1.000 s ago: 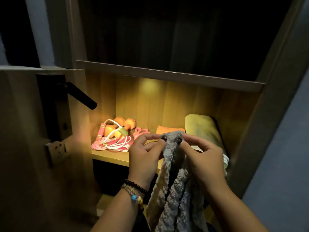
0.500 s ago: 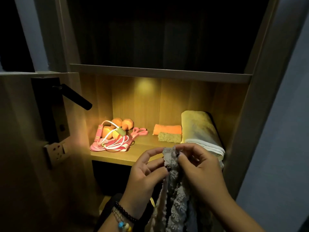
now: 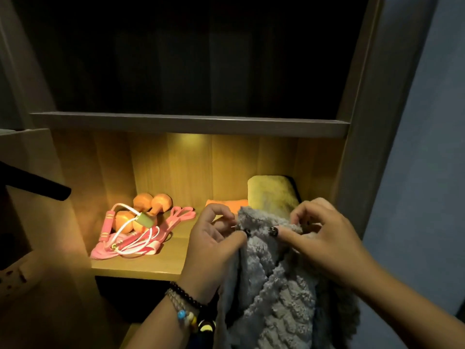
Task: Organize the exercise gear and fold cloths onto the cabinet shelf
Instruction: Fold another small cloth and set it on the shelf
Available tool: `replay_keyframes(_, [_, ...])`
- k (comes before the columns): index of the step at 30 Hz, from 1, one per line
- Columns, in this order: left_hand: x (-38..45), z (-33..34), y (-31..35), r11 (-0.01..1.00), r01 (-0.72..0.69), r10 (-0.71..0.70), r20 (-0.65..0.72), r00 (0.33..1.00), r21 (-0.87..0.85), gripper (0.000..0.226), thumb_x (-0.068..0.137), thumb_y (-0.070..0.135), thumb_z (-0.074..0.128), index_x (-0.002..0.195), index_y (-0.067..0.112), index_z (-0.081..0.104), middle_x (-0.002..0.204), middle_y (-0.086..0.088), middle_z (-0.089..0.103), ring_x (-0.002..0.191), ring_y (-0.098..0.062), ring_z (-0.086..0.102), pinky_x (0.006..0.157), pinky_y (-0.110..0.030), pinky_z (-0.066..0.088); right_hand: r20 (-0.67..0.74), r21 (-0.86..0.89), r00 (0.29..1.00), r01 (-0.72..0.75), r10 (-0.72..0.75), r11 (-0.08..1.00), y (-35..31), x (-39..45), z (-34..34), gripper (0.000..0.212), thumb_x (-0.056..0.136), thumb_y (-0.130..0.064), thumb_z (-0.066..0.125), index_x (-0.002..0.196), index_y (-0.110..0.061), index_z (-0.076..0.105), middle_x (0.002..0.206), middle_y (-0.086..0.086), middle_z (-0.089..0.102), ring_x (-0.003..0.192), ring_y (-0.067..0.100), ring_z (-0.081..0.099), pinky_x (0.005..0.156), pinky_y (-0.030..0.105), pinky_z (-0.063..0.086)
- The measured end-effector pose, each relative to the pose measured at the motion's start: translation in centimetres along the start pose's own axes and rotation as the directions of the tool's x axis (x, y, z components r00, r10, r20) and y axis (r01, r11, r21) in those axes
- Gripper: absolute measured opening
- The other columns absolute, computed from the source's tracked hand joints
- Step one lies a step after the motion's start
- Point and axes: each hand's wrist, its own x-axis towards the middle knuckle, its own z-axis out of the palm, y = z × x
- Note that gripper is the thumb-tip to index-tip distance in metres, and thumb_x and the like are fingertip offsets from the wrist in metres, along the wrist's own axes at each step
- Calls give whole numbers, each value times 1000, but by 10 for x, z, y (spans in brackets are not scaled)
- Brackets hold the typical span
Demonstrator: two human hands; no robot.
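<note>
Head view shows a wooden cabinet (image 3: 359, 102) with a lit shelf (image 3: 141, 268) across the middle. At five o'clock hangs a grey fluffy cloth (image 3: 274, 285), its top edge in front of the shelf's right half. The left hand (image 3: 214, 250) and right hand (image 3: 324, 238) each pinch that top edge between thumb and curled fingers. On the shelf at two o'clock lies a folded yellow-green towel (image 3: 271, 192), an orange cloth (image 3: 226, 204) just beside it. At nine o'clock sit orange dumbbells (image 3: 151, 205) tangled with a pink jump rope (image 3: 125, 240).
</note>
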Motion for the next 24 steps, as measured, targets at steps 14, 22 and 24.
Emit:
replay_keyframes(14, [82, -26, -2, 994, -55, 52, 33, 998, 94, 23, 67, 7, 83, 84, 20, 77, 96, -2, 75, 91, -13, 69, 75, -19, 54, 194, 180, 979, -104, 69, 978, 23, 65, -15, 7, 74, -19, 79, 69, -15, 76, 80, 1, 73, 70, 6, 66, 65, 23, 52])
replay_keyframes(22, [93, -55, -14, 956, -61, 57, 22, 998, 286, 31, 79, -8, 71, 95, 18, 72, 94, -1, 76, 92, -14, 71, 79, -24, 56, 306, -186, 952, 91, -30, 978, -13, 88, -8, 5, 80, -25, 74, 79, -29, 72, 89, -9, 67, 83, 2, 61, 75, 30, 53])
replay_keyframes(24, [93, -62, -13, 965, -41, 44, -5, 999, 260, 27, 80, -9, 68, 90, 16, 74, 89, 1, 76, 84, -11, 71, 70, -20, 55, 338, -252, 941, 113, -22, 961, -18, 93, -4, 4, 83, -27, 72, 86, -26, 73, 92, -10, 66, 83, 3, 59, 74, 28, 51])
